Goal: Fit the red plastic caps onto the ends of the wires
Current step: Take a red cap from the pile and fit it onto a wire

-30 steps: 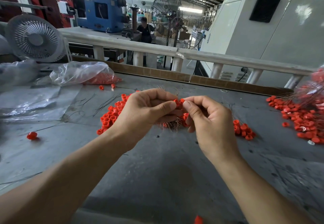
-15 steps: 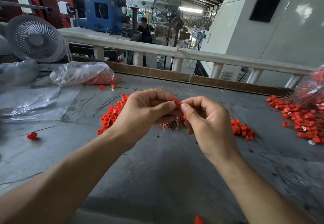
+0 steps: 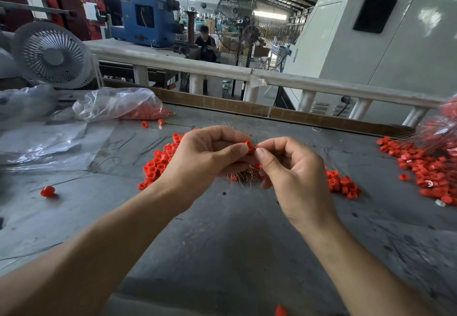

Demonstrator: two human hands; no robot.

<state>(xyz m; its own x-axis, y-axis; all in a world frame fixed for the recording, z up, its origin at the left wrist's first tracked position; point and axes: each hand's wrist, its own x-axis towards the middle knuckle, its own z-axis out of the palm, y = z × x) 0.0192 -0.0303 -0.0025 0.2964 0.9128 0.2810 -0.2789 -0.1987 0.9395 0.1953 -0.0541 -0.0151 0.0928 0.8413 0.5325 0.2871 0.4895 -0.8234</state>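
Note:
Above the middle of the grey table, my left hand [image 3: 207, 157] pinches a red cap [image 3: 249, 146] between thumb and forefinger. A bundle of thin coppery wires [image 3: 241, 176] sticks out below that fist. My right hand [image 3: 289, 169] meets it from the right, thumb and forefinger pinched at the cap's right side; what they hold is too small to tell. Loose red caps [image 3: 158, 165] lie heaped behind my left hand, and a smaller heap of caps [image 3: 342, 184] sits by my right hand.
A clear bag of red caps [image 3: 118, 105] and plastic sheeting [image 3: 42, 145] lie at the back left near a white fan [image 3: 52, 56]. A pile of capped wires [image 3: 430, 167] covers the right edge. One stray cap [image 3: 47, 191] lies left. A white railing [image 3: 247, 73] borders the table's far side.
My right hand has edged left and closed in on the cap held by my left hand. Both hands stay above the same spot on the table.

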